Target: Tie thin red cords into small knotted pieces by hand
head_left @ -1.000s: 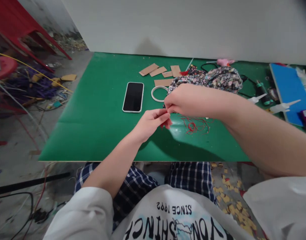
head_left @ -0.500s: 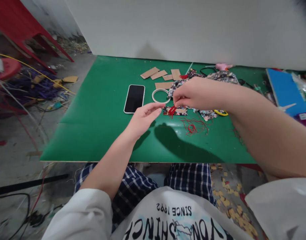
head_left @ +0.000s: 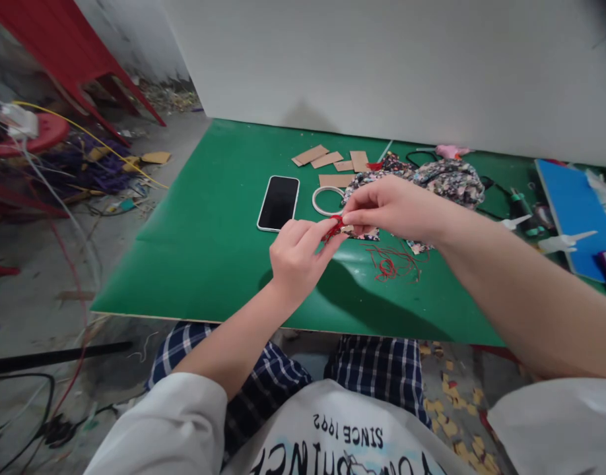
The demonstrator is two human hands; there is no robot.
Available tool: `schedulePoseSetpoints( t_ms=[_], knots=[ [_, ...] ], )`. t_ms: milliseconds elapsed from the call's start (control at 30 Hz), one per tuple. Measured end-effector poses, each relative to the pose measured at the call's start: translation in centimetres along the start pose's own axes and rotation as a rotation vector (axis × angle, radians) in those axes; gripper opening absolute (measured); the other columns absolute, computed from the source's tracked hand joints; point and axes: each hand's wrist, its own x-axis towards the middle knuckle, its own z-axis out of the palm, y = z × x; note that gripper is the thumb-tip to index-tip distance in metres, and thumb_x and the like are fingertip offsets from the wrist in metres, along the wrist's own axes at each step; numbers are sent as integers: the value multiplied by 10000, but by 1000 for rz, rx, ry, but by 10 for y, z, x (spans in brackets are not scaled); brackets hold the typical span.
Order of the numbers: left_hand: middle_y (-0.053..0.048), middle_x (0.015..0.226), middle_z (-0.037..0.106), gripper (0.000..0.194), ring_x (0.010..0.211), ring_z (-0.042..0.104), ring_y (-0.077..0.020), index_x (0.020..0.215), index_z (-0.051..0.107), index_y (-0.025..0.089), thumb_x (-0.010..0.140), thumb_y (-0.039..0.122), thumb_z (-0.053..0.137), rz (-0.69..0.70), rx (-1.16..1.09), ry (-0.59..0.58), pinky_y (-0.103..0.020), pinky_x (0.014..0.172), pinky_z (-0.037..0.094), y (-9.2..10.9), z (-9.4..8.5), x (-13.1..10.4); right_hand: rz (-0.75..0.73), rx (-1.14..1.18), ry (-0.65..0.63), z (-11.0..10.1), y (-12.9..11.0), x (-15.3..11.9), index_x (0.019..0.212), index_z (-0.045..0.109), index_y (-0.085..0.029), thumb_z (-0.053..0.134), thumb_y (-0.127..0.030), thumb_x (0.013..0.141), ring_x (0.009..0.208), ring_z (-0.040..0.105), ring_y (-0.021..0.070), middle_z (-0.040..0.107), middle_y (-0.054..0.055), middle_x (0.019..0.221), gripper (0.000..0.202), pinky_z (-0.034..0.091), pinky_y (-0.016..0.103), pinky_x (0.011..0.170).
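Note:
A small bundle of red cord is pinched between the thumb and fingers of my left hand. Meeting it from the right, my right hand is closed with its fingertips on the same bundle; how each finger grips is partly hidden. Beneath the hands lies a strip of floral fabric, mostly covered from view. Just beyond them is a white ring, like a roll of tape. Loose red threads lie in a tangle on the green table nearer to me.
A phone lies left of the ring. Cardboard pieces are scattered behind. Bunched floral fabric and a pink glue gun sit back right, with a blue board farther right. A white wall panel stands along the back edge.
My left hand has come in from the left and closed on the red cord bundle, which earlier hung from my right hand's fingers. The view has shifted slightly.

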Motion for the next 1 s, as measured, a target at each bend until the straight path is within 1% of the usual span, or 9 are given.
schedulePoseSetpoints(
  t_ms=[167, 300, 400, 467, 567, 667, 733, 833, 1000],
  knots=[
    [-30, 777, 657, 159, 710, 563, -153, 920, 704, 252, 791, 327, 651, 2, 23, 2, -266, 681, 423, -1, -1, -1, 23, 1, 27, 6, -5, -1, 581, 656, -201, 677, -216, 753, 492, 560, 95, 606, -15, 515, 174, 427, 246, 466],
    [-40, 875, 642, 140, 765, 578, -148, 872, 700, 239, 769, 330, 675, 6, 68, 70, -248, 684, 434, 2, 0, -2, 31, 21, 44, 10, -6, -2, 577, 647, -196, 666, -207, 759, 505, 557, 97, 601, -12, 521, 183, 426, 252, 489],
    [-30, 853, 645, 107, 705, 577, -115, 811, 658, 208, 777, 308, 671, 30, 61, 79, -219, 634, 428, 4, 2, -2, 20, -1, 43, 10, -5, -3, 603, 644, -192, 623, -197, 779, 512, 551, 91, 600, -16, 530, 177, 428, 242, 497],
    [-6, 789, 647, 108, 606, 544, -84, 784, 623, 195, 787, 297, 661, 13, 44, 67, -205, 578, 410, 6, 3, -2, 40, -26, 39, 11, -5, -4, 632, 644, -181, 597, -190, 785, 529, 556, 88, 606, -13, 551, 161, 430, 235, 511],
    [45, 700, 622, 154, 464, 456, -41, 796, 577, 192, 775, 311, 672, -127, -29, 22, -187, 495, 378, 11, 4, -2, 83, -66, 27, 11, -4, -5, 664, 644, -161, 574, -203, 789, 555, 560, 90, 612, -4, 583, 149, 424, 236, 536],
    [54, 786, 631, 225, 447, 461, -16, 850, 540, 194, 749, 322, 696, -273, -127, -64, -167, 477, 386, 13, 2, -1, 97, -115, 56, 13, 0, -6, 701, 654, -157, 564, -233, 795, 559, 550, 96, 618, 0, 600, 150, 407, 249, 550],
    [42, 836, 619, 230, 460, 457, -11, 832, 546, 186, 739, 322, 706, -279, -112, -94, -167, 490, 397, 13, 1, 0, 101, -120, 85, 15, 5, -7, 711, 655, -158, 562, -245, 793, 563, 552, 101, 624, 2, 608, 152, 408, 254, 560],
    [32, 793, 584, 190, 469, 414, -17, 768, 595, 175, 745, 331, 700, -234, -40, -103, -175, 506, 400, 11, 1, 0, 118, -64, 103, 18, 13, -8, 701, 647, -159, 559, -242, 783, 580, 574, 108, 628, 2, 613, 146, 429, 251, 579],
    [9, 842, 651, 131, 503, 488, -27, 857, 663, 186, 787, 296, 659, -292, -122, -158, -167, 516, 427, 10, 7, -4, 136, -46, 87, 21, 21, -10, 709, 649, -159, 552, -241, 782, 579, 575, 109, 633, 5, 615, 146, 426, 251, 577]
  ],
)
